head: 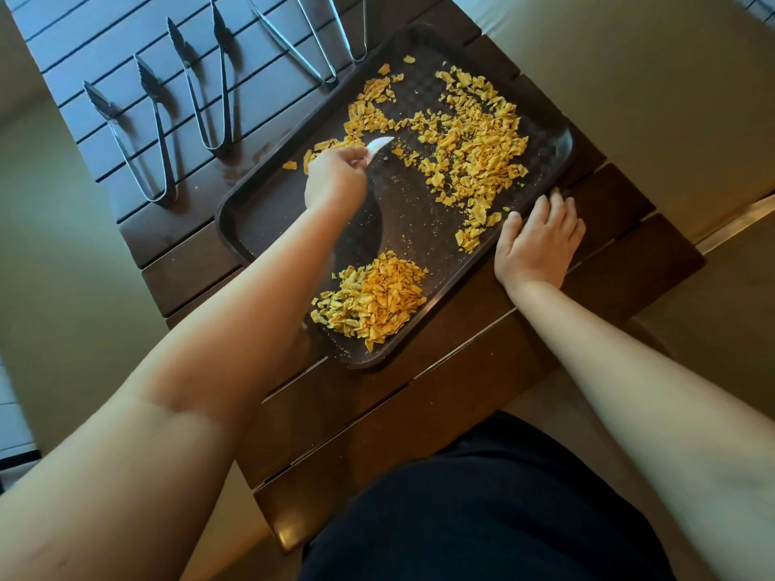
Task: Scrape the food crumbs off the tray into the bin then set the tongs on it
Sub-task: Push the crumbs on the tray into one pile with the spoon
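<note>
A dark brown tray point(268, 211) lies at an angle on the slatted wooden table. Yellow food crumbs point(474, 153) are scattered over its far half, and a gathered heap of crumbs point(373, 299) sits near its front corner. My left hand point(335, 178) is over the tray's middle and pinches a small white scraper point(379, 145), whose tip points at the scattered crumbs. My right hand point(539, 241) rests on the tray's right rim with fingers straight. Several metal tongs point(142, 132) lie on the table left of and behind the tray.
The dark wooden table point(461, 371) has gaps between its slats and ends just in front of my body. Two slimmer pairs of tongs point(302, 44) lie close to the tray's far rim. No bin is in view. Beige floor surrounds the table.
</note>
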Demonstrator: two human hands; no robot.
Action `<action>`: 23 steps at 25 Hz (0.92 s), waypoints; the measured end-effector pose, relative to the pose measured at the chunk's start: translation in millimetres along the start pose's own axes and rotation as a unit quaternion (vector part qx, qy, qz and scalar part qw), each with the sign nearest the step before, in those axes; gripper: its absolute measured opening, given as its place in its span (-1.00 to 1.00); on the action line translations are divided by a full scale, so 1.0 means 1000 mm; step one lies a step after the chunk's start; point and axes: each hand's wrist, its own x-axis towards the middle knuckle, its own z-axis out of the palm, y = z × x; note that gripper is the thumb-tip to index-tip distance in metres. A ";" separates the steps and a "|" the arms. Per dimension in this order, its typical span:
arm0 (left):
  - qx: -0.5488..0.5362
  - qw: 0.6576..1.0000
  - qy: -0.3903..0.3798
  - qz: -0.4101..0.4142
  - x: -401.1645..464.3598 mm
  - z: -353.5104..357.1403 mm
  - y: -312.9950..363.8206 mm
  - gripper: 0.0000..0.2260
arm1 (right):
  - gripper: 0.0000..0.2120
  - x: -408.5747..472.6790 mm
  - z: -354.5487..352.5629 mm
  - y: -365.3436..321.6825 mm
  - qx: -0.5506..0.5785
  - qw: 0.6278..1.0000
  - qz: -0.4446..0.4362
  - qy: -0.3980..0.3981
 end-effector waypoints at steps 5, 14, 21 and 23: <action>-0.010 0.999 -0.050 0.008 0.004 0.009 0.010 -0.75 | -0.43 0.001 -0.001 0.000 -0.003 1.000 0.003 -0.002; 0.193 0.940 -0.204 0.193 -0.033 -0.005 -0.009 -0.77 | -0.44 0.001 0.000 0.001 -0.003 1.000 -0.001 0.000; 0.020 0.998 -0.006 0.056 -0.018 -0.009 -0.011 -0.73 | -0.44 0.001 0.000 0.001 -0.005 1.000 -0.003 0.007; 0.022 0.998 -0.025 0.051 -0.014 -0.005 -0.010 -0.72 | -0.44 0.001 0.001 0.001 -0.003 1.000 -0.003 0.007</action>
